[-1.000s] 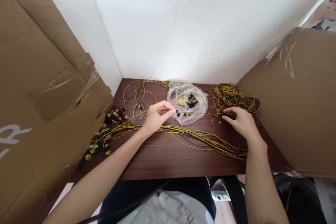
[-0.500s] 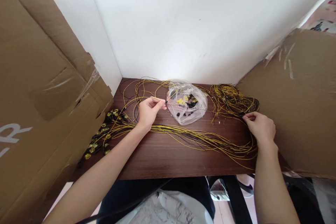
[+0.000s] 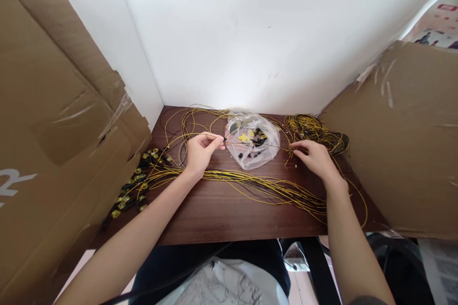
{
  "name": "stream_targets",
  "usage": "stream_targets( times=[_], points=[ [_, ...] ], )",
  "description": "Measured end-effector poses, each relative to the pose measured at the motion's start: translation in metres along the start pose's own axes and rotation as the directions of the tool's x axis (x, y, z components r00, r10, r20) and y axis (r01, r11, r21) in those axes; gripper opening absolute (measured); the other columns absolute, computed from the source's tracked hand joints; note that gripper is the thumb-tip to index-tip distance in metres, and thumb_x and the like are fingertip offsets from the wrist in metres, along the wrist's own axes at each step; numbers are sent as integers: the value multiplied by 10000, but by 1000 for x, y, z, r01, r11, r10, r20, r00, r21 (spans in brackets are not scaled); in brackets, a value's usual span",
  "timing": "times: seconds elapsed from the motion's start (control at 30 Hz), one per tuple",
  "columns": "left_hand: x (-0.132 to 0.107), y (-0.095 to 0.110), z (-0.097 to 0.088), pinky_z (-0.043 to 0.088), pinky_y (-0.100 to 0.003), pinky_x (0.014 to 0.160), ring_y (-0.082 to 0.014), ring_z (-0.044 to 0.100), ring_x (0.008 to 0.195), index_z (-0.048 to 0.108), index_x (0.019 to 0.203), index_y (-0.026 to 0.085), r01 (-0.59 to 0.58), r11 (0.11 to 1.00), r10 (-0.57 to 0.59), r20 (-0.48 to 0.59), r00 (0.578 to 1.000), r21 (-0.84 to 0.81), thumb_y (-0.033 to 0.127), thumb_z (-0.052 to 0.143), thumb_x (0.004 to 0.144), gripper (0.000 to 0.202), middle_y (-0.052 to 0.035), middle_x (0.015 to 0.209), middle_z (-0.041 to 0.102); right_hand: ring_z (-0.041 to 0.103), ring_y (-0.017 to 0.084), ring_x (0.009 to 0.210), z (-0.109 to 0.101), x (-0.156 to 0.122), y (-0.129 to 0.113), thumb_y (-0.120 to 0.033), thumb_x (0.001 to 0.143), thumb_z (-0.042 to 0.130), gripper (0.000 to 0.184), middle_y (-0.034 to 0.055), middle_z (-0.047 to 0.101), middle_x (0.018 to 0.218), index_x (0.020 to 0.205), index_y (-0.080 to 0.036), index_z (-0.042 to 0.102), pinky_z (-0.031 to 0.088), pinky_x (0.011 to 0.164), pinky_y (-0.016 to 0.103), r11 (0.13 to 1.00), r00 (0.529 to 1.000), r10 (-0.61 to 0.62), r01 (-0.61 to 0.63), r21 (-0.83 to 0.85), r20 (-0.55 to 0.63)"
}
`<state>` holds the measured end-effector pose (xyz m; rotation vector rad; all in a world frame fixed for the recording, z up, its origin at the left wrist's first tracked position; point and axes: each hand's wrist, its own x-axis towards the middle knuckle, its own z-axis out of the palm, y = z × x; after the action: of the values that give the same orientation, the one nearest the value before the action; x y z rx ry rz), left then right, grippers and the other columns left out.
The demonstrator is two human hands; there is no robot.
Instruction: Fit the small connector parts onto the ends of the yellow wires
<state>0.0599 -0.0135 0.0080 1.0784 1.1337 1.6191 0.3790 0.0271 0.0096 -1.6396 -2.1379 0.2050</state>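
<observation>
My left hand [image 3: 200,155] is closed in a pinch on a small black piece [image 3: 224,139] with thin wire at it. From there a thin yellow-and-black wire [image 3: 272,145] stretches almost straight across to my right hand [image 3: 317,162]. The thumb and forefinger of that hand are closed around the wire, near some loose wire ends. Behind the wire lies a clear plastic bag [image 3: 246,161] with small yellow and black parts on it. A long bundle of yellow and black wires [image 3: 246,180] runs along the table below both hands.
Black-and-yellow connectors [image 3: 125,198] lie heaped at the table's left end. A tangled wire coil [image 3: 309,126] sits at the back right. Cardboard walls [image 3: 71,119] stand left and right, and a white panel [image 3: 229,33] rises behind the brown table [image 3: 214,221].
My right hand has moved left along the wire, from near the coil to the bag's right edge. My left hand keeps its pinch in nearly the same place.
</observation>
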Motion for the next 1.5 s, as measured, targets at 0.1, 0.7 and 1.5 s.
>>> stream_targets(
  times=[0.1, 0.7, 1.5],
  points=[
    [0, 0, 0, 514, -266, 619, -132, 628, 555, 654, 677, 119, 1, 1000, -1, 1, 1000, -3, 300, 748, 634, 209, -26, 647, 651, 635, 233, 859, 11, 3, -2, -244, 772, 525, 193, 54, 711, 896, 836, -200, 702, 458, 808, 363, 997, 1000, 6, -6, 75, -9],
    [4, -1, -5, 503, -252, 640, -117, 626, 586, 649, 698, 124, -7, 1000, 5, -93, 996, -15, 279, 746, 636, 194, -16, 700, 645, 504, 134, 593, 20, -10, 9, -251, 712, 577, 142, 11, 604, 694, 807, -173, 648, 392, 577, 267, 881, 988, 126, -70, 467, -89],
    [6, -3, -5, 539, -268, 668, -108, 623, 598, 644, 689, 105, 51, 998, -57, -143, 988, -45, 311, 769, 592, 259, -35, 718, 658, 641, 200, 829, 20, -10, -4, -329, 827, 505, 183, 63, 687, 860, 853, -193, 625, 471, 769, 330, 892, 981, 137, -61, 449, -140]
  ],
)
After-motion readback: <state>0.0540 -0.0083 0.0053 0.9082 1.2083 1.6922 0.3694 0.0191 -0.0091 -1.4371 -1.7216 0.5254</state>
